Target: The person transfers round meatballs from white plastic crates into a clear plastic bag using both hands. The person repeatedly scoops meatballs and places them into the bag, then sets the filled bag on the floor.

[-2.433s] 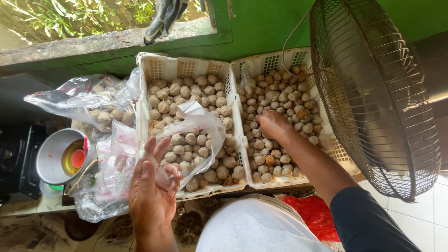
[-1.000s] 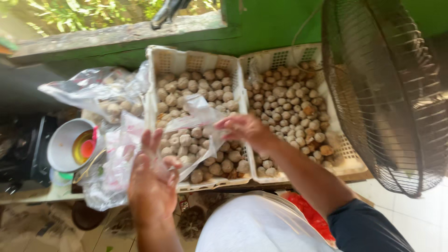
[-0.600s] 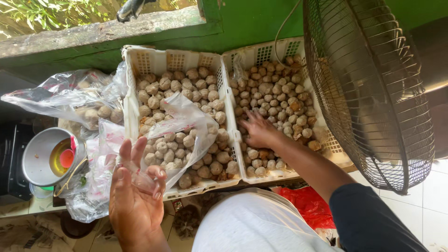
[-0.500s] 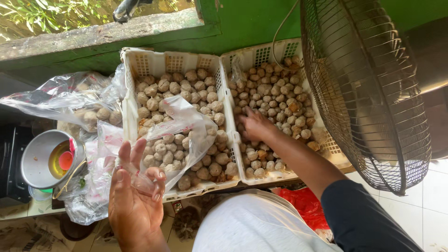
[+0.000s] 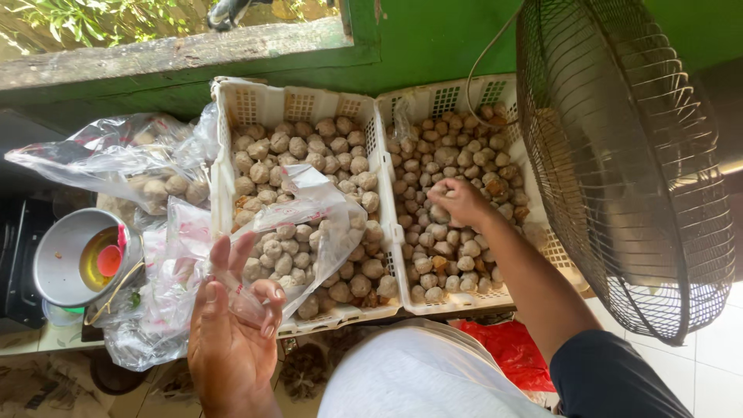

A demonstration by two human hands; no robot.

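A clear plastic bag (image 5: pixel 302 220) is held open at its mouth by the left hand (image 5: pixel 232 333), low in the view, in front of the left crate. The fingers (image 5: pixel 220 259) are spread, thumb and forefinger pinched on the thin film; the bag's body is draped up and over the near part of the left crate (image 5: pixel 224 147). Whether anything lies inside the bag cannot be told, since the balls beneath show through it.

The right hand (image 5: pixel 458 203) is set down in the right crate (image 5: pixel 495 89), fingers curled shut around one or more pale round balls (image 5: pixel 433 192); the exact count in the grasp is hidden. The forearm runs back toward a dark sleeve (image 5: pixel 611 379).

Both crates are white, perforated plastic, placed side by side and touching, each filled with tan and brown round balls (image 5: pixel 309 151). They are backed by a green wall (image 5: pixel 433 39) and a weathered sill (image 5: pixel 170 58).

To the left of the crates, a second clear bag (image 5: pixel 116 159) with a few balls inside is seen, lying slack. Below it a metal cup (image 5: pixel 70 259) holds yellowish liquid and a small red item. On the right, a wire fan guard (image 5: pixel 627 155) stands near the right crate's edge. A red plastic piece (image 5: pixel 511 352) is seen beneath the crates, near a light grey garment (image 5: pixel 433 371).
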